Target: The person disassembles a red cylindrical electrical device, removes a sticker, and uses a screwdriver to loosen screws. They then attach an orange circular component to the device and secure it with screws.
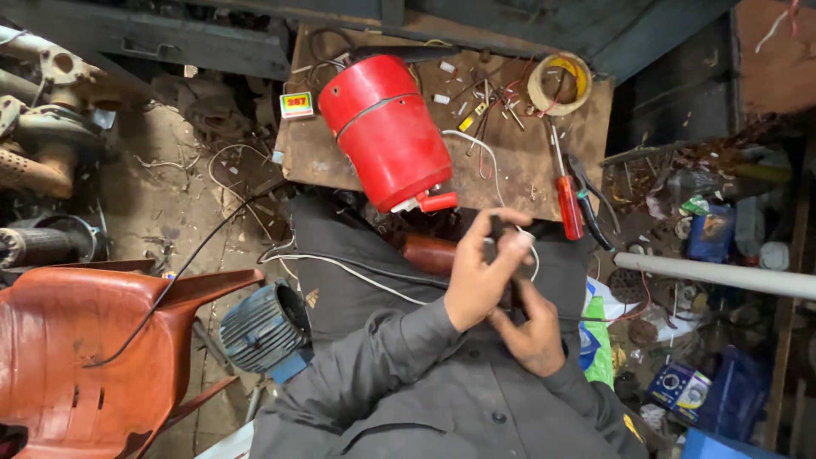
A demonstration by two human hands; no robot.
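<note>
Left hand [478, 276] raised over the lap, grip clenched around a small dark object [495, 229] at the fingertips; exact kind too small to tell. Thin white wire [476, 144] running from that object up across the bench toward the red cylindrical metal housing [387, 127]. Right hand [531, 336] just below and touching the left, fingers curled tight against the lower end of the same dark object; whether truly gripping it, cannot tell. Both hands held above dark trousers, near the front edge of the worn brown wooden bench [331, 166].

Red housing lying tilted on the bench, short red nozzle toward the lap. Red-handled screwdriver [567, 200] to its right, just beside dark pliers with green grips [588, 208]. Roll of yellow tape [559, 82] at the far right corner, small wire scraps scattered between. Small matchbox-like yellow and red box [297, 104] at the left edge. Orange plastic chair [93, 348] at left, blue ribbed electric motor [265, 327] on the floor beside it. White plastic pipe [722, 274] at right.
</note>
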